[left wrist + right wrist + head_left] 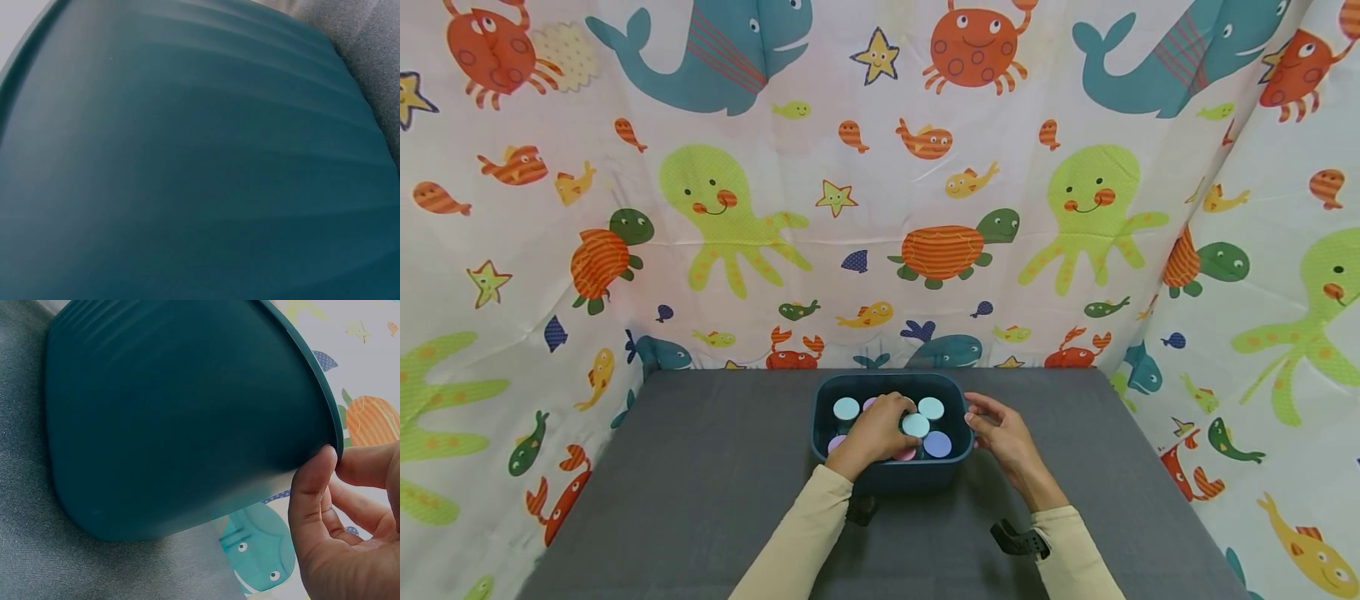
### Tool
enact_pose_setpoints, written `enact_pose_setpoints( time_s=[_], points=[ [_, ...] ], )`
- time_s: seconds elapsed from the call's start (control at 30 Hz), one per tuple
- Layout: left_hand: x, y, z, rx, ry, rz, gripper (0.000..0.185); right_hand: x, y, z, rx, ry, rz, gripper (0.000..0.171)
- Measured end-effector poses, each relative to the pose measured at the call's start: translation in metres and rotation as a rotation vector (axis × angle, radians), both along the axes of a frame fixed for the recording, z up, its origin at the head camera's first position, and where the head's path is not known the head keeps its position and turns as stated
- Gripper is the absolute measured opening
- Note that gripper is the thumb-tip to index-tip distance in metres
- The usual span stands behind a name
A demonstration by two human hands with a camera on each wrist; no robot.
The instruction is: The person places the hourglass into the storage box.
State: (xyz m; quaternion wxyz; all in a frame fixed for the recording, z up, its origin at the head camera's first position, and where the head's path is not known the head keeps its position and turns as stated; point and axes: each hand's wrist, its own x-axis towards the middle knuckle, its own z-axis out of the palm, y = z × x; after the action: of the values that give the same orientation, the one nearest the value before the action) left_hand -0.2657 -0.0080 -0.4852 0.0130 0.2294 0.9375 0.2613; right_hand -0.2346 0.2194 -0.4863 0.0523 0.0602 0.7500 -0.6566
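A dark teal bin [910,479] stands on the grey table [700,483], with several flat round discs inside. Light blue discs [846,408] lie at the back, a violet disc [937,444] at the front right, and a pink disc [837,442] at the front left. My left hand [880,427] reaches into the bin, its fingers curled down around a light blue disc [915,425]. My right hand [1000,429] pinches the bin's right rim; in the right wrist view its thumb [315,481] presses the outer wall [175,425]. The left wrist view shows only the bin wall [187,156].
A sea-animal printed curtain [880,208] hangs close behind the table and along both sides. Bare grey cloth lies left and right of the bin. A dark wrist strap [1018,540] sits on my right forearm.
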Motion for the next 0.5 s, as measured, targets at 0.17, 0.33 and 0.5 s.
enact_pose_setpoints(
  time_s=[0.17,0.33,0.5],
  points=[
    [0.0002,0.0,0.0007,0.001,0.002,-0.001,0.045,-0.0004,-0.0002,-0.0003,0.005,0.01,0.002,0.04],
    [0.0003,-0.0004,0.001,0.004,0.004,0.002,0.046,-0.002,-0.0002,-0.001,0.005,0.012,0.002,0.04],
    [0.0018,-0.0017,0.0028,0.034,-0.011,0.015,0.051,-0.0043,0.0006,-0.0027,0.006,0.005,-0.006,0.04]
  ],
)
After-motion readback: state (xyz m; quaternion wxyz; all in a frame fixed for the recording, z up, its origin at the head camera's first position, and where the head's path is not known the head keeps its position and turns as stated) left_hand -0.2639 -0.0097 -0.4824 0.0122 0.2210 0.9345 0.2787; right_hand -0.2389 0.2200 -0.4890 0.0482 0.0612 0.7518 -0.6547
